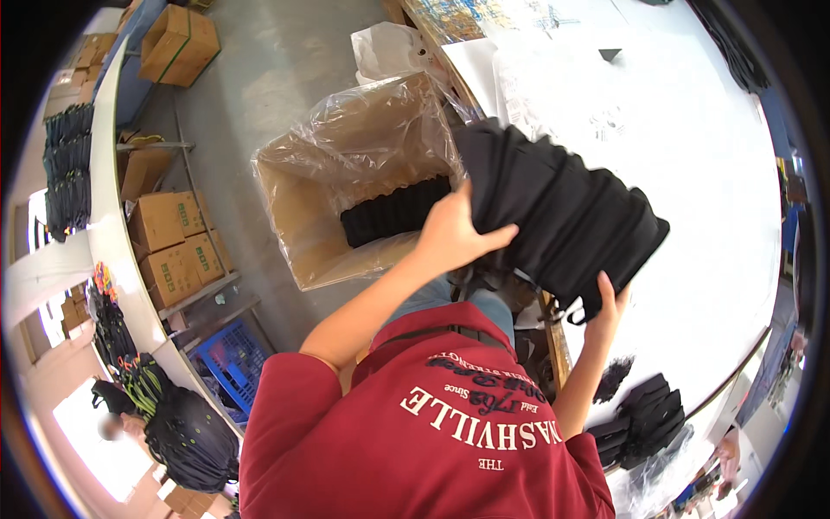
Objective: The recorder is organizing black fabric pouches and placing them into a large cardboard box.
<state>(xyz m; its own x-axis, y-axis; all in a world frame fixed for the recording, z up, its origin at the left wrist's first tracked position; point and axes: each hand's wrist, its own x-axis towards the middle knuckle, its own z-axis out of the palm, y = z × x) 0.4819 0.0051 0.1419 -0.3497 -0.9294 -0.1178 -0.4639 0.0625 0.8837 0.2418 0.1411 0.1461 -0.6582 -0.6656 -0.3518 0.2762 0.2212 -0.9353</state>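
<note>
Apparently partway through, a worker's left hand (454, 227) and right hand (607, 311) grasp a ridged stack of black fabric (558, 203) at the white tabletop (700, 225); one black row (389, 213) already fills part of the plastic-lined brown cardboard carton (298, 208).

The site is a workshop of the packing type. Indicators: a long white bench (709, 216); beside it, an open cardboard box (298, 212) with a clear plastic liner (350, 130); a bare grey floor (268, 73); batches of dark goods (67, 173) at the left; stacked cartons (160, 223) on a low rack; a blue plastic crate (229, 363) near them.
</note>
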